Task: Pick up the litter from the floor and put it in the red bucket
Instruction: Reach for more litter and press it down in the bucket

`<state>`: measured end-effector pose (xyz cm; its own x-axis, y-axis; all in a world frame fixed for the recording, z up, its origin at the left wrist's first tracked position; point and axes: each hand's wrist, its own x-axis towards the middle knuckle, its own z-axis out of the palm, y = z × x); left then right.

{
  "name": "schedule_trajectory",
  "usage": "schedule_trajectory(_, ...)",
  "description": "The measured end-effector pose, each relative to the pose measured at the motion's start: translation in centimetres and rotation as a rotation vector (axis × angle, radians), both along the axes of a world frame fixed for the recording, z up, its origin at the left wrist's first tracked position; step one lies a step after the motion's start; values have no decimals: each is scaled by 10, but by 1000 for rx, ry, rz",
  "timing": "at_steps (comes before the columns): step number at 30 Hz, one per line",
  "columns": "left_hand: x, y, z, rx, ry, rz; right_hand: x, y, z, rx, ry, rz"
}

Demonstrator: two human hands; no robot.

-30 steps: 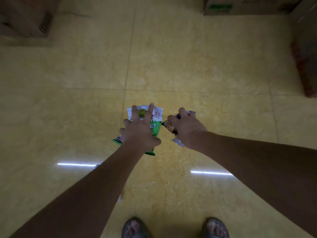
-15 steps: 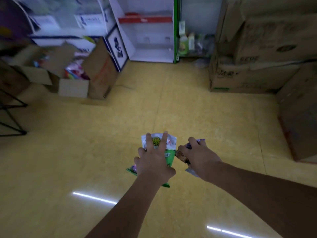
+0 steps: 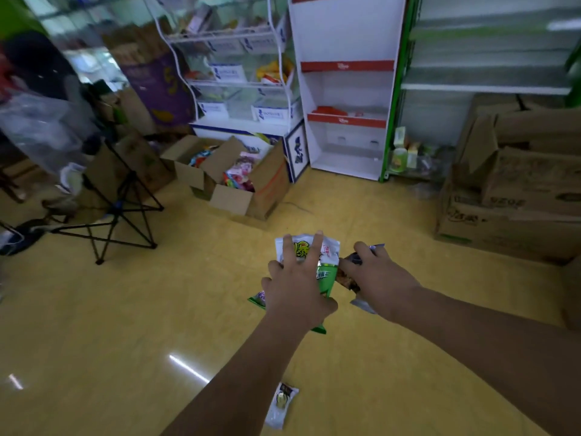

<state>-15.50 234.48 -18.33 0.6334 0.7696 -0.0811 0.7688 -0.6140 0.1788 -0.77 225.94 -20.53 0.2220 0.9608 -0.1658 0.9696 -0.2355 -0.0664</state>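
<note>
My left hand (image 3: 297,287) grips a green and white snack bag (image 3: 327,256), with its fingers spread over the bag's front and held above the yellow floor. Right beside it, my right hand (image 3: 380,281) is closed on a small dark and silver wrapper (image 3: 361,305). The two hands almost touch. Another small silver wrapper (image 3: 280,404) lies on the floor below my left forearm. No red bucket shows in this view.
Open cardboard boxes of snacks (image 3: 239,180) stand ahead on the left. A black folding stand (image 3: 116,212) is at the far left. White display shelves (image 3: 345,89) line the back wall, and stacked cartons (image 3: 515,190) fill the right side.
The view has tilted up from the floor to the shop shelves and boxes. Both hands keep their hold on the wrappers. A silver wrapper on the floor has come into view.
</note>
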Motion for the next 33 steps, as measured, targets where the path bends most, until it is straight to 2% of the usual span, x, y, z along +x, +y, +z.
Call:
schedule_trajectory(14, -164, 9, 115, 104, -61, 201, -125, 39, 118, 102, -123, 250)
schedule_trajectory(19, -259, 4, 154, 148, -61, 265, -210, 49, 152, 199, -124, 323)
schedule_trajectory(33, -505, -42, 199, 200, -41, 458, -453, 51, 201, 221, -159, 640)
